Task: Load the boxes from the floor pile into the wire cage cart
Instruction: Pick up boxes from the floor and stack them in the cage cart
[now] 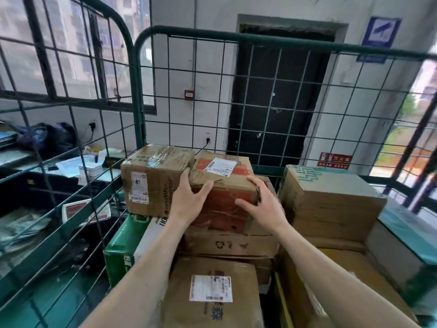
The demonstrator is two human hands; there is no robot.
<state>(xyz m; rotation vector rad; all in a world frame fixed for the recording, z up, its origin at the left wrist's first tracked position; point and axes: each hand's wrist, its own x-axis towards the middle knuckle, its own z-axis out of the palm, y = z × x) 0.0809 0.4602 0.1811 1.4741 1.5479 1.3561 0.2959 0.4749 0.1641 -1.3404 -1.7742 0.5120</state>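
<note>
- Green wire mesh of the cage cart (71,209) runs down my left side. A cluttered desk (78,166) shows through it. The floor pile is out of view.
- Low against that wall a green box (120,247) stands on its narrow side, probably to fill the slim gap beside the middle stack.
- Above it a taped brown box (153,181) sits in the back-left corner, where I'd judge the two cage walls brace it.
- My left hand (189,202) lies flat with straight fingers. They reach into the seam between the brown box and its neighbour, and the thumb is spread across the near face. It steadies that side and grips nothing.
- Between my hands is the red box (222,183), the one I'm loading. It is already inside the cart, label up, snug against the brown box. It rests on a recycling-mark carton (231,245).
- I judge this as the seating step: squaring the red box against its neighbour so the top tier stays level.
- Below my arms lies a labelled carton (212,292), lower than the rest.
- My right hand (262,204) takes the red box's right front corner. Its fingers bend over the edge and the thumb presses the near face, so it can pull or nudge the box.
- Farthest right, a large box with teal print (331,197) tops its own stack, with a narrow gap between it and the red box.
</note>
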